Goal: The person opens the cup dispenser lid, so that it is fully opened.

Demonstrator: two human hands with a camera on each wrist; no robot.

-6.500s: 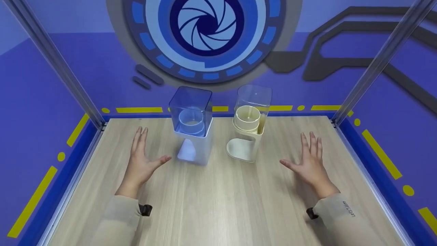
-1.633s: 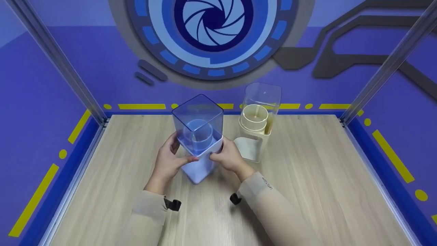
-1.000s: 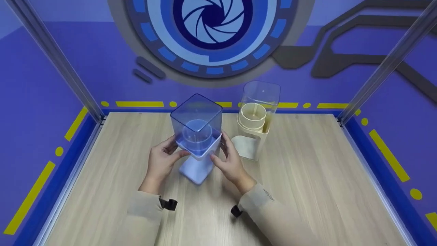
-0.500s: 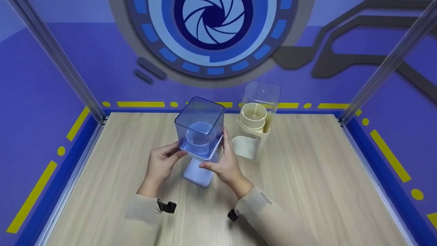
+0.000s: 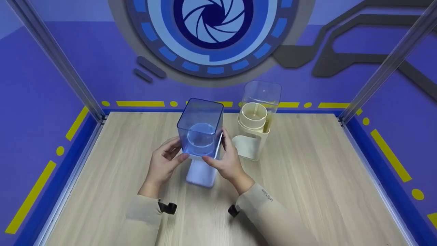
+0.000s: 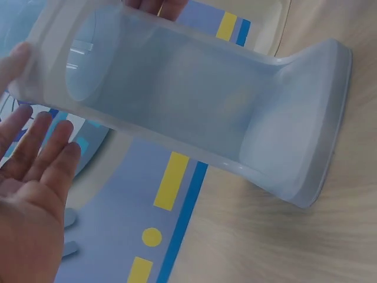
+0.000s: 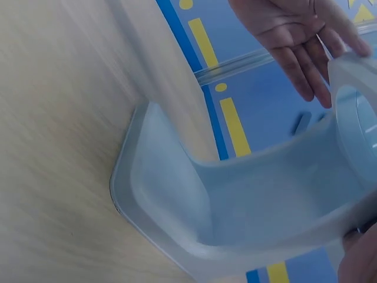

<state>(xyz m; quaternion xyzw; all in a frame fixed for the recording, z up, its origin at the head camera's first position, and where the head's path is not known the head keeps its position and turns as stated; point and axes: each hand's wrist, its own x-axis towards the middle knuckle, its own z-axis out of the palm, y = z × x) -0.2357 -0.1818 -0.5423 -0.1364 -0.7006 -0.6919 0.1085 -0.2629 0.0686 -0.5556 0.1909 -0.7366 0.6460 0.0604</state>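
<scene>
A tall blue plastic dispenser stands roughly upright before me, with a clear smoky-blue top, a round cup inside and a flat foot. My left hand holds its left front, thumb on the lower rim of the clear top. In the left wrist view several fingers of that hand spread beside the body. My right hand grips the right side, thumb at the front rim and fingers along the wall. Whether the foot rests fully on the table cannot be told.
A similar cream dispenser with a clear top stands close behind on the right. The wooden table is bounded by blue-purple walls and metal posts at the back corners.
Both hands have come in from apart and taken hold of the blue dispenser. It has come nearer and turned, from a corner facing me to a flat side facing me.
</scene>
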